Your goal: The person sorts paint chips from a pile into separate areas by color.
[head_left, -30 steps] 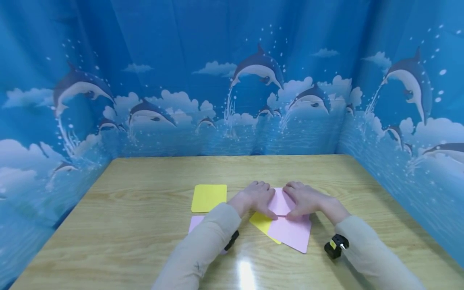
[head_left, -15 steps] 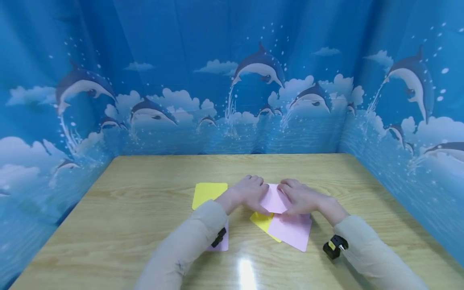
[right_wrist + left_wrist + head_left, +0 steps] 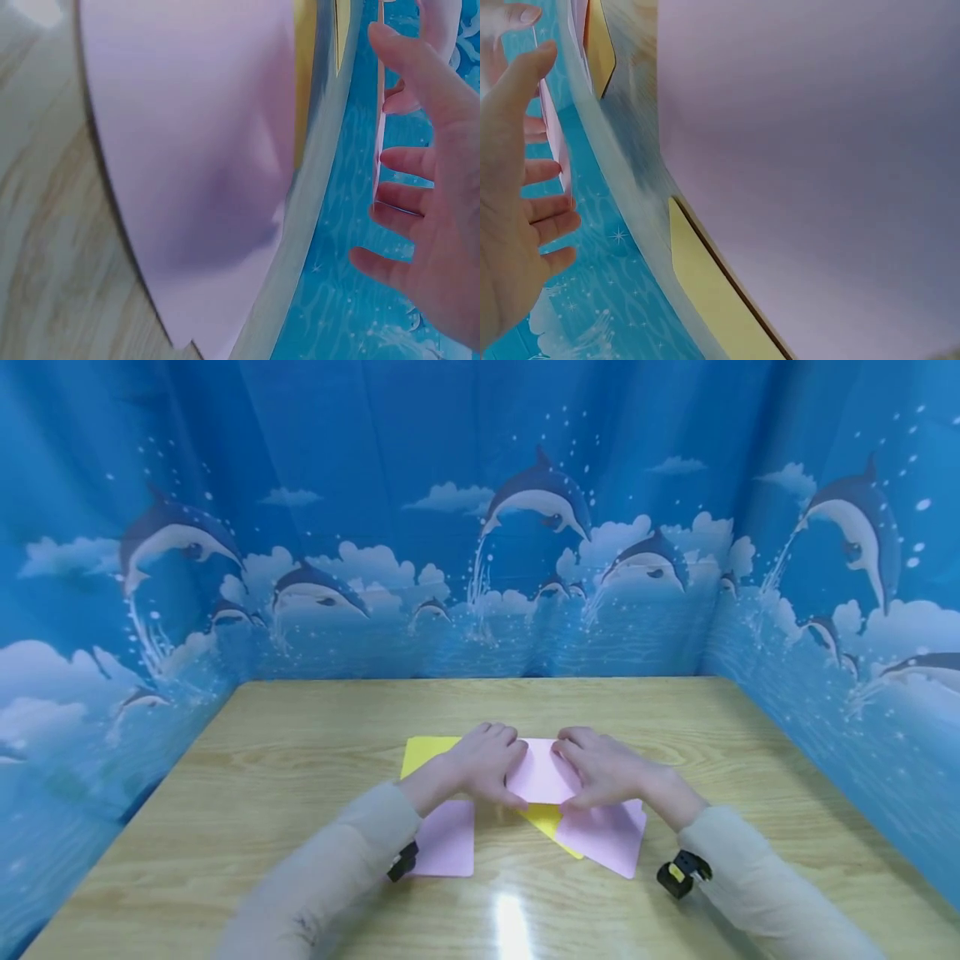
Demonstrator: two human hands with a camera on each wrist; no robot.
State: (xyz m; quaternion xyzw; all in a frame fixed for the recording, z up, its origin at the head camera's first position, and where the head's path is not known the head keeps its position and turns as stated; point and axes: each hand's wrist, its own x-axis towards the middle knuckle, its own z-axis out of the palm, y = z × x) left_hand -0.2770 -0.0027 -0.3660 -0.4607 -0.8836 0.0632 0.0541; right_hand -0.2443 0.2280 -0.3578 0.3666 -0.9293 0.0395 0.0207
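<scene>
A pink card [image 3: 542, 772] is held by its two sides, lifted over the middle of the table. My left hand [image 3: 483, 764] pinches its left side, thumb along the near edge and fingers on the far one. On the opposite side my right hand [image 3: 603, 770] grips it the same way. Edge-on, the card [image 3: 551, 135] looks thin in the left wrist view, between thumb and fingers. Beneath my right hand, another pink card [image 3: 607, 839] overlaps a slanted yellow card [image 3: 547, 820].
Left of these lie a yellow card [image 3: 423, 752], partly hidden by my left hand, and a pink card [image 3: 447, 839] nearer me, partly under my left forearm. They rest on a wooden table [image 3: 315, 735]. A blue dolphin curtain [image 3: 390, 510] surrounds the table's back and sides.
Both hands have moved left with the pink card, away from the slanted pink and yellow cards. More of the near-left pink card shows; the far-left yellow card is now partly covered.
</scene>
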